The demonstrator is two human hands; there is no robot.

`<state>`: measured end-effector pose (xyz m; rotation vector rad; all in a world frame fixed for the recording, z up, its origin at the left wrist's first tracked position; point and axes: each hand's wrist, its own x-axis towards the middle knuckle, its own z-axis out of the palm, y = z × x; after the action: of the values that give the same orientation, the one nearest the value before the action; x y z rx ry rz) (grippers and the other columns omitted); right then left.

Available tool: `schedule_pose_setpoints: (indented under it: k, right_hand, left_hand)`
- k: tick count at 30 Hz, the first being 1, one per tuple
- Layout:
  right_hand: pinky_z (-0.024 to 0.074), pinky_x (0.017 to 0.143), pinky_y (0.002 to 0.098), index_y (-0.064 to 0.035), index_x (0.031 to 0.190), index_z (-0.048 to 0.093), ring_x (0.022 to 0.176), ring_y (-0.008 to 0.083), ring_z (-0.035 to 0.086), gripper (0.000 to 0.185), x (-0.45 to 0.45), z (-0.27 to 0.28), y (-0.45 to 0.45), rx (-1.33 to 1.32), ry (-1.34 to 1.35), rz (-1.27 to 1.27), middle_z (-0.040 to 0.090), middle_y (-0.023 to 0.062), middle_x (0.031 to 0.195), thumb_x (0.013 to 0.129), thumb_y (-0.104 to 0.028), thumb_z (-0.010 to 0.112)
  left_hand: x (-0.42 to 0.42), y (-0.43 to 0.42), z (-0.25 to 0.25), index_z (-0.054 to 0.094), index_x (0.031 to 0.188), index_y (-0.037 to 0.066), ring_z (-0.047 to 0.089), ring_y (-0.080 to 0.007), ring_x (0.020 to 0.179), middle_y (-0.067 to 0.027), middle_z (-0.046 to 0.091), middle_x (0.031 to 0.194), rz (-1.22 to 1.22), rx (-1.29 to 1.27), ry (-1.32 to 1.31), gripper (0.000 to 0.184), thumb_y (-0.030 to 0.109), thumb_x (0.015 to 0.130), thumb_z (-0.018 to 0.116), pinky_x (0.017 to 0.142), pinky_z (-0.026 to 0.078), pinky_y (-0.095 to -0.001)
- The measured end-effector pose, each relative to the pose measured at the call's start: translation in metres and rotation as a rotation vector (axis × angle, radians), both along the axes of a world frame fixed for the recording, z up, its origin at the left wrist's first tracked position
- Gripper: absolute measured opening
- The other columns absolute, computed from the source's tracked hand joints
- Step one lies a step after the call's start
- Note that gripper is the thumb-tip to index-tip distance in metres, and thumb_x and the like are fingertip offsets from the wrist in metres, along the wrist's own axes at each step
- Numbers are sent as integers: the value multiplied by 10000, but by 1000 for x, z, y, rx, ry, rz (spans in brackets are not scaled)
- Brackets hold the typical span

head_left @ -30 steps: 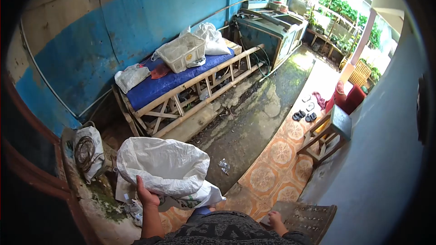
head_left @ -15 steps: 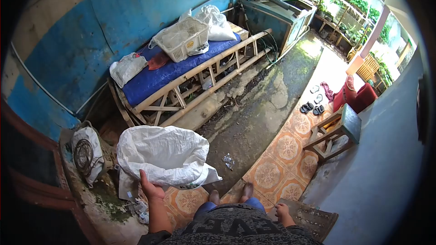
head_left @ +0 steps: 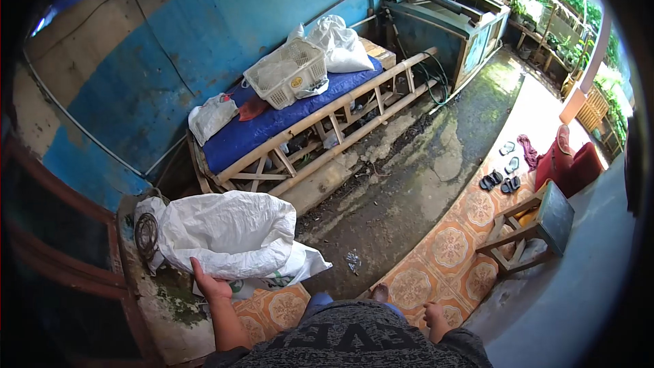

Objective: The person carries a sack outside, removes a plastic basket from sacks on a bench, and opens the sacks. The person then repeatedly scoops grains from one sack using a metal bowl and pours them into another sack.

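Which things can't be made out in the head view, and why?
In the head view:
White sack: its inside bottom, hidden by the near rim.
Left hand: most fingers, hidden by the sack.
Right hand: its palm, turned from the camera.
Plastic basket: its contents, too small to identify.

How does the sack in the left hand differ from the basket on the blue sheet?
The sack is soft and creased; the basket looks stiff, with perforated sides. The left hand holds the sack at its rim, while the basket rests on the blue sheet. Both are pale and open-topped.
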<state>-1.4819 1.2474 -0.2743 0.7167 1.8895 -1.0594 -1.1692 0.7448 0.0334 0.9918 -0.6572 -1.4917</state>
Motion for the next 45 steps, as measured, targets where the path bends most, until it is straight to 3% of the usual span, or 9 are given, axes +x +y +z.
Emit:
schedule_pose_setpoints:
  k: [16,22,24,28,30,34,38,40,45]
  right_hand:
    - [467,549,479,-95,1060,633,642,279,534,254,-179,-27,-142,-7,-35,238,549,107,756,846,-229,605]
    - [487,625,448,-75,992,651,653,256,561,262,-253,-24,-225,57,373,1236,552,100,724,873,-296,575]
    - [469,563,414,-69,961,632,591,220,535,232,-276,-20,-267,124,74,872,522,80,680,882,-273,555]
    - [410,496,328,-99,938,569,562,146,474,118,-293,67,-408,-48,256,403,463,10,663,861,-189,580]
    - [410,465,293,-90,1130,566,615,131,506,334,-319,57,-456,-225,162,345,546,19,777,835,-212,664]
    - [398,504,269,-152,1022,527,620,100,483,190,-327,109,-596,-449,100,341,473,-29,730,893,-250,626]
    - [438,574,308,-149,1052,521,721,124,520,256,-376,61,-724,-806,-70,388,496,-10,832,891,-315,632]
    - [451,643,336,-140,1046,513,783,158,512,299,-368,108,-801,-690,-14,314,482,13,880,888,-367,626]
    - [446,850,422,-65,1346,391,1112,268,482,761,-414,55,-957,-746,-164,211,421,131,1294,798,-483,715]
  left_hand:
    - [-92,-126,-60,334,1419,0,429,-296,1281,-133,411,1428,177,-43,94,756,498,898,561,1057,344,-420]
    - [-115,-218,-84,362,1400,-6,447,-289,1263,-132,430,1409,218,17,186,737,487,895,572,1046,353,-414]
    - [-112,-247,-92,370,1395,-5,453,-283,1256,-129,439,1401,254,63,182,734,487,892,578,1043,357,-413]
    - [-113,-272,-104,391,1384,2,476,-272,1232,-116,467,1374,332,66,131,728,493,885,591,1033,367,-412]
    - [-124,-279,-82,400,1377,9,486,-272,1220,-108,483,1356,345,90,118,726,506,884,588,1033,368,-414]
    - [-121,-286,-83,402,1376,26,482,-272,1223,-98,489,1347,312,112,174,723,527,885,577,1036,369,-418]
    - [-131,-296,-74,366,1400,41,441,-288,1264,-111,442,1393,447,81,41,742,537,885,566,1061,343,-433]
    - [-140,-303,-59,379,1404,55,423,-294,1283,-92,432,1413,532,132,-4,751,564,880,549,1080,320,-435]
    - [-177,-322,-9,334,1430,49,400,-319,1301,-107,399,1442,729,164,-170,762,547,892,541,1088,309,-436]
